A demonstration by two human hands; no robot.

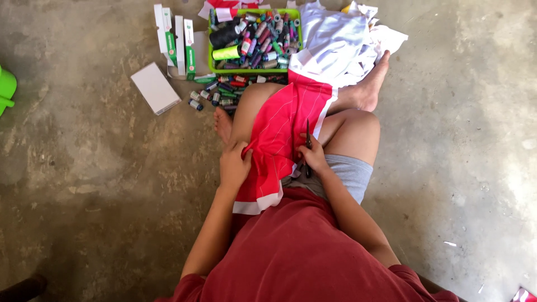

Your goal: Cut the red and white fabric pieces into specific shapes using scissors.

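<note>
While sitting cross-legged on the concrete floor [84, 168], working at mid-frame with a red cloth [277, 140] draped over the raised knee, white band along its lower edge and another at its upper end. Left hand [234, 165] closed on the cloth's left edge, fingers curled and pinching the fabric against the leg. Right hand [313, 156] wrapped round the handles of dark scissors [307, 137], blades pointing away toward the top of the frame and lying on the cloth's right side; cannot tell whether slightly parted or closed.

Judged from this, a trimming or snipping step on the red cloth, with the fabric held down on one side and the tool brought to the other. Next move calls for keeping the cloth taut between the two hands, and for care with the blade tips, lying close above bare leg.

Toward the upper middle, a green basket [211, 56] packed with thread spools [257, 39] of many colours; more loose spools [215, 92] scattered just below it, near the toes. Right of the basket, a heap of white cloth [335, 39], touching the red piece's upper end. Upper left of the basket, a row of narrow white-and-green boxes [176, 39], and below these a flat white box [155, 88] lying apart on the floor
</note>
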